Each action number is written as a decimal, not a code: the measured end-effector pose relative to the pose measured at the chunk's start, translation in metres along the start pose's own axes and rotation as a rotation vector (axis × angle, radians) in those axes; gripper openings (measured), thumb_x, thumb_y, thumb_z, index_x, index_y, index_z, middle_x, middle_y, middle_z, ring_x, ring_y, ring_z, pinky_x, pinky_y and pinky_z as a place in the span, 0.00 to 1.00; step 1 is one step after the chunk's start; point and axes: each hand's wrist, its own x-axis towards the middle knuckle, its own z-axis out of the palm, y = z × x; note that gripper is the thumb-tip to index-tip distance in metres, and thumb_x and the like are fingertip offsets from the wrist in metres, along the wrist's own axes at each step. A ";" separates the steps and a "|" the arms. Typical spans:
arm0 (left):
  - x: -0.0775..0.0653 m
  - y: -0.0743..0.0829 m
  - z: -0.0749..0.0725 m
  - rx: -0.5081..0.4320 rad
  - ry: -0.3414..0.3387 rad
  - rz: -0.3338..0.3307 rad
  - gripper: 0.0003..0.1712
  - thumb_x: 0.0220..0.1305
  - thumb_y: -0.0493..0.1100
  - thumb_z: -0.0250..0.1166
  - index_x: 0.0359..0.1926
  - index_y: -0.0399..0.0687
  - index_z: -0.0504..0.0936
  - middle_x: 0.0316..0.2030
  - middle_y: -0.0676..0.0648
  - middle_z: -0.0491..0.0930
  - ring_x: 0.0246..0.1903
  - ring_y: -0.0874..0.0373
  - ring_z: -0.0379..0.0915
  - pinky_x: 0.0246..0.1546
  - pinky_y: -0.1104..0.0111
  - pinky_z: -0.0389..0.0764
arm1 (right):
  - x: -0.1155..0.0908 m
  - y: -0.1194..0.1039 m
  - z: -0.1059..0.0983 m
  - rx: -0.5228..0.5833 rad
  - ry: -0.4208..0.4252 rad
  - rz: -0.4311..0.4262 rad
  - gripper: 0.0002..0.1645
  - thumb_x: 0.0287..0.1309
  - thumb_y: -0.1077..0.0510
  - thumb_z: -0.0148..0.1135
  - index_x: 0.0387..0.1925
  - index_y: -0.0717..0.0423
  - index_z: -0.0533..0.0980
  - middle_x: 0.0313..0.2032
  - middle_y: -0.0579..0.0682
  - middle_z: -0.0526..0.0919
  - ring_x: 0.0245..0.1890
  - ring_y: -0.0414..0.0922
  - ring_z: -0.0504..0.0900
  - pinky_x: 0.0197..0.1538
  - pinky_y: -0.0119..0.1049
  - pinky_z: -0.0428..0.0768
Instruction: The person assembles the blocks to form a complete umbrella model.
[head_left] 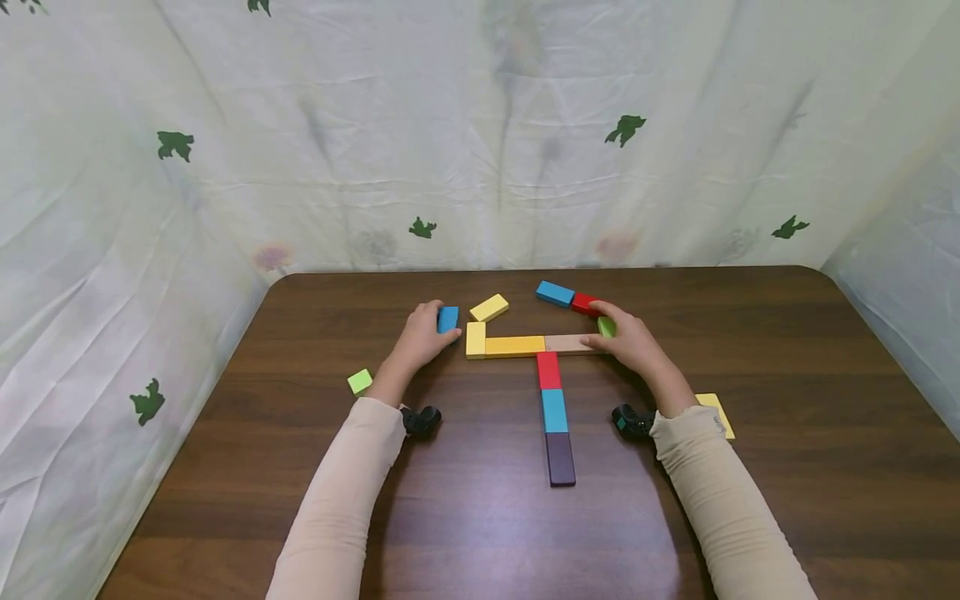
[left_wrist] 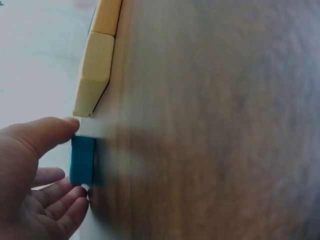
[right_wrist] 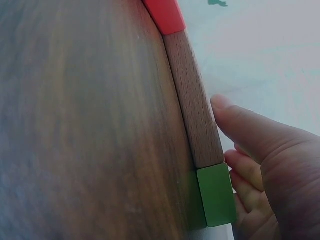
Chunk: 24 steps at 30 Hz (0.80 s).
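My left hand holds a blue block at the left end of the layout. In the left wrist view, the thumb lies at one end of this blue block and curled fingers at the other. My right hand is around the layout's right end, by a green block and a plain wooden block. The right wrist view has the thumb beside the wooden block, with loosely bent fingers behind the green block. A red block lies by the right fingertips.
Yellow blocks continue the row leftward. Below it runs a column of red, light blue and dark purple blocks. Loose yellow, blue and light green blocks lie around. A yellow piece shows beside the right wrist.
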 end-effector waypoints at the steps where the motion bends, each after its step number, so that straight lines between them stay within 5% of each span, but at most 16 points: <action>1: 0.000 0.000 -0.001 -0.002 0.008 -0.001 0.36 0.58 0.48 0.61 0.61 0.33 0.60 0.54 0.34 0.64 0.51 0.42 0.61 0.50 0.54 0.65 | 0.000 0.000 0.000 0.001 0.001 -0.001 0.42 0.52 0.47 0.62 0.65 0.54 0.57 0.61 0.59 0.62 0.57 0.56 0.61 0.57 0.53 0.59; 12: -0.005 0.003 -0.002 0.056 0.069 -0.061 0.26 0.57 0.44 0.61 0.52 0.31 0.69 0.47 0.34 0.68 0.45 0.43 0.64 0.46 0.55 0.67 | 0.001 -0.001 -0.001 -0.014 -0.004 -0.002 0.41 0.52 0.48 0.62 0.65 0.53 0.57 0.61 0.60 0.61 0.57 0.56 0.61 0.57 0.53 0.59; 24: 0.001 0.014 -0.004 0.013 0.207 0.022 0.23 0.58 0.41 0.59 0.54 0.36 0.70 0.48 0.35 0.67 0.45 0.43 0.62 0.44 0.56 0.67 | 0.002 -0.004 -0.003 -0.013 0.002 -0.008 0.42 0.52 0.47 0.63 0.65 0.54 0.57 0.61 0.59 0.61 0.58 0.56 0.60 0.57 0.54 0.60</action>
